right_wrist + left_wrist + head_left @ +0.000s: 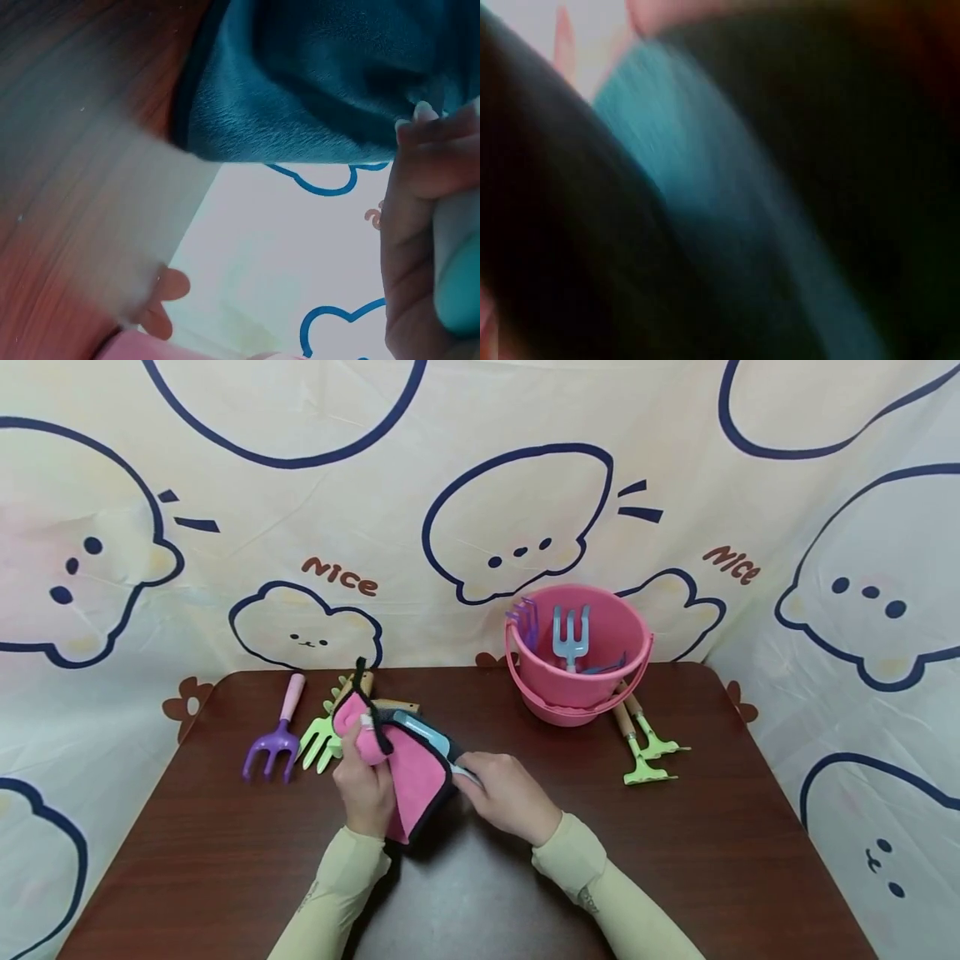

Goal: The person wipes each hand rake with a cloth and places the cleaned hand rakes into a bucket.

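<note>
My left hand (367, 793) grips a bunched cloth (420, 777), pink on one face, dark blue on the other, with a black edge and hanging loop. A light blue garden trowel (422, 731) lies against the cloth, its blade partly wrapped. At the cloth's right edge, my right hand (510, 797) holds the trowel by its handle end. The right wrist view shows the cloth's dark blue side (277, 97) beside the curled fingers (412, 217). Blurred, dark folds around a blue surface (682, 135) fill the left wrist view.
A pink bucket (555, 689) at the back right contains a light blue fork (571, 643), a purple rake (527, 625) and another blue piece. Green rakes (641, 764) lie beside it. Back left are a purple fork (276, 743) and green tools (321, 739), partly behind the cloth.
</note>
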### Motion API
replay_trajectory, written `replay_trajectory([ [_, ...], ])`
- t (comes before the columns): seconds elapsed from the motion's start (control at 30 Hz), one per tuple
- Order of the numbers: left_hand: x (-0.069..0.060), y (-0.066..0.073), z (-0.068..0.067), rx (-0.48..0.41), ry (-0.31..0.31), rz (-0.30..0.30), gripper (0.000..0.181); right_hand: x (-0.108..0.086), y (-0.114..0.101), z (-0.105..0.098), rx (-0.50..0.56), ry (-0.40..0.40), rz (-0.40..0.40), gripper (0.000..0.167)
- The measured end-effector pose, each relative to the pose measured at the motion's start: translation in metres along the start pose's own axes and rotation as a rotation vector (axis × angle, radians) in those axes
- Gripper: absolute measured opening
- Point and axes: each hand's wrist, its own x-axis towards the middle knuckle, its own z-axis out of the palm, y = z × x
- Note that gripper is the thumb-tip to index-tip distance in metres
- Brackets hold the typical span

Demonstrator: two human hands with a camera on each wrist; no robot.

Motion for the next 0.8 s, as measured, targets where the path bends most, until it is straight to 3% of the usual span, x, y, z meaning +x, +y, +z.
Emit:
replay_trajectory([
  [0.07, 0.004, 0.0, -0.002, -0.078, 0.057, -0.074, 0.032, 0.001, 0.001, 0.0, -0.019, 0.001, 0.0, 0.011],
  [0.13, 0.01, -0.002, -0.005, -0.145, 0.021, -0.096, 0.037, 0.002, 0.002, 0.0, -0.061, 0.017, -0.014, 0.01],
  [0.2, 0.018, -0.004, -0.007, -0.176, -0.126, -0.047, 0.049, 0.001, 0.004, 0.0, -0.11, 0.04, -0.039, 0.008],
  [0.33, 0.026, -0.004, -0.011, -0.144, -0.517, 0.119, 0.079, 0.0, 0.005, 0.0, -0.195, 0.044, -0.095, 0.008],
  [0.4, 0.026, -0.003, -0.011, -0.113, -0.622, 0.171, 0.083, -0.001, 0.005, -0.001, -0.239, 0.028, -0.11, 0.011],
  [0.5, 0.024, -0.003, -0.009, -0.059, -0.658, 0.208, 0.066, -0.002, 0.003, -0.004, -0.328, 0.011, -0.131, 0.015],
  [0.6, 0.02, -0.005, -0.007, -0.04, -0.652, 0.233, 0.052, -0.002, 0.002, -0.006, -0.387, 0.002, -0.145, 0.018],
  [0.8, 0.015, -0.006, -0.005, -0.105, -0.639, 0.199, 0.06, -0.002, 0.004, -0.013, -0.403, -0.017, -0.149, 0.019],
])
